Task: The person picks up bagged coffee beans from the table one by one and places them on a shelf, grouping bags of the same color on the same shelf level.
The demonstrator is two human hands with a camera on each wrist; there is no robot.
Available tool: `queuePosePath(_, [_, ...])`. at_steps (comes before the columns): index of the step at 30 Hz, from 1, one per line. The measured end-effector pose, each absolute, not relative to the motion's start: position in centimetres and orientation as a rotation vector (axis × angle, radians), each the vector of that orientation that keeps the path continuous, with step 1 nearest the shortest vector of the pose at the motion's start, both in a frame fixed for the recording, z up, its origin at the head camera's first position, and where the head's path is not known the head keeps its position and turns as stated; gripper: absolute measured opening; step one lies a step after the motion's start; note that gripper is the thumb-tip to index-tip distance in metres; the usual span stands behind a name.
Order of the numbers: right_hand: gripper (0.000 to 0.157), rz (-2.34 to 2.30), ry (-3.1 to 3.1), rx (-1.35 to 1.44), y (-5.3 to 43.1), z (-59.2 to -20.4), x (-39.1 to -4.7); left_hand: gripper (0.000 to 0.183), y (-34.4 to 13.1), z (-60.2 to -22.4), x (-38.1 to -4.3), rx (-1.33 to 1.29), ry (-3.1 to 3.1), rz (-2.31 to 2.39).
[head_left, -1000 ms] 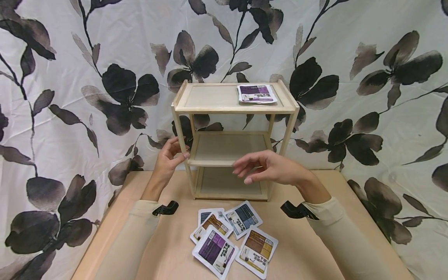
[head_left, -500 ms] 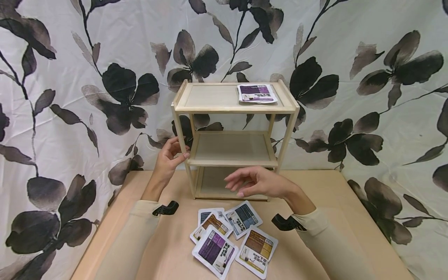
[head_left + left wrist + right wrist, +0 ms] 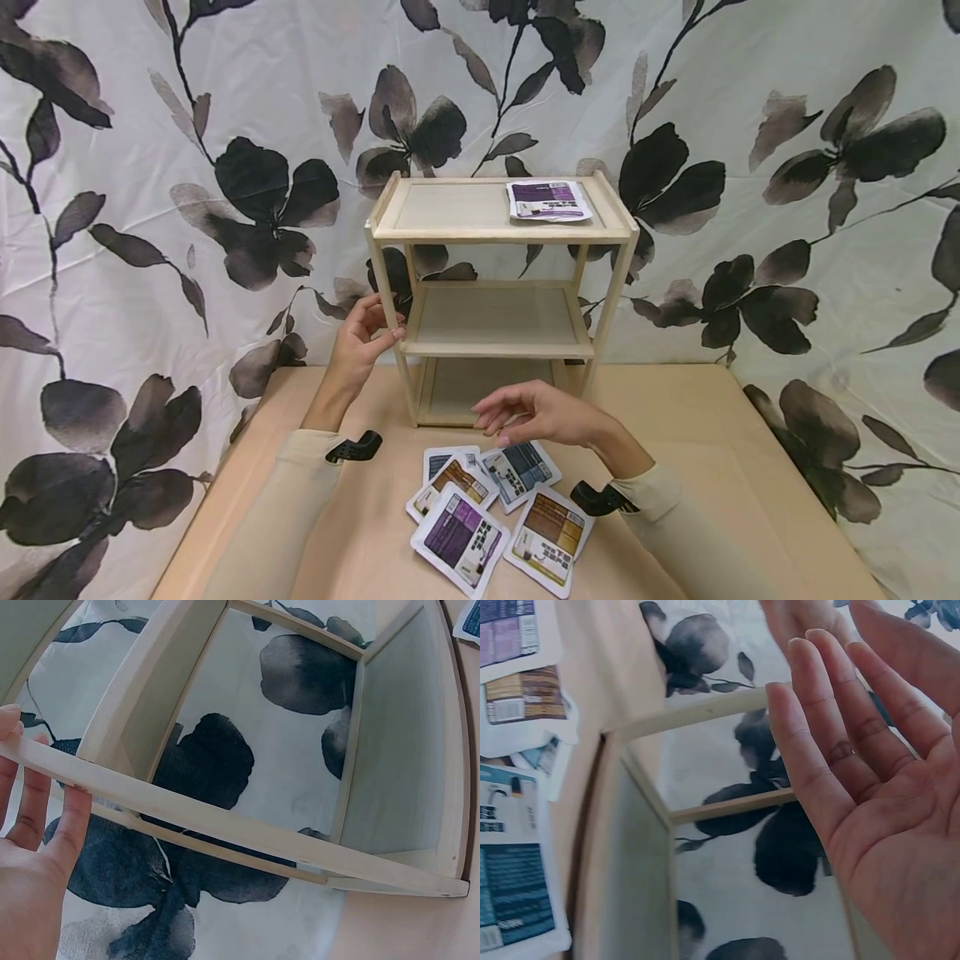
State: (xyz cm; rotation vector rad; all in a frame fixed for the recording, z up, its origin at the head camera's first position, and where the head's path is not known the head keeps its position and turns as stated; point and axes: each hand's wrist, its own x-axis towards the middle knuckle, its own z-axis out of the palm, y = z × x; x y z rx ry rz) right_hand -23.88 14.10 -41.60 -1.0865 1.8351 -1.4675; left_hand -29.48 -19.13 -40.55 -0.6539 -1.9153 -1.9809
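A small three-tier wooden shelf [image 3: 498, 351] stands upright on the table. My left hand [image 3: 358, 346] holds its left front post [image 3: 217, 820], thumb on one side and fingers behind, near the middle tier. In front of the bottom tier hovers my right hand [image 3: 543, 414], palm down, fingers loosely bent with nothing in them; the right wrist view shows its bare palm [image 3: 907, 817]. Below it lies a blue-labelled flat packet [image 3: 519, 475]. Brown-and-yellow packets [image 3: 550, 537] and a purple packet [image 3: 459, 537] overlap in the same loose pile.
Atop the shelf, at the right, lies another purple-labelled packet [image 3: 550, 201]. The shelf stands at the back of the light wooden table [image 3: 675, 467], close to a white cloth [image 3: 795, 333] with dark flowers.
My right hand has come down and slightly left, from in front of the middle tier to over the far edge of the packet pile. The left hand stays on the post.
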Motion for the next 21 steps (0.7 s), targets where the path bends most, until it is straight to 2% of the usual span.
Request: queuePosePath(21, [0.047, -1.541, 1.770, -1.061, 12.5, -47.4, -23.2, 0.057, -19.1, -40.5, -29.3, -0.639, -1.914, -1.958])
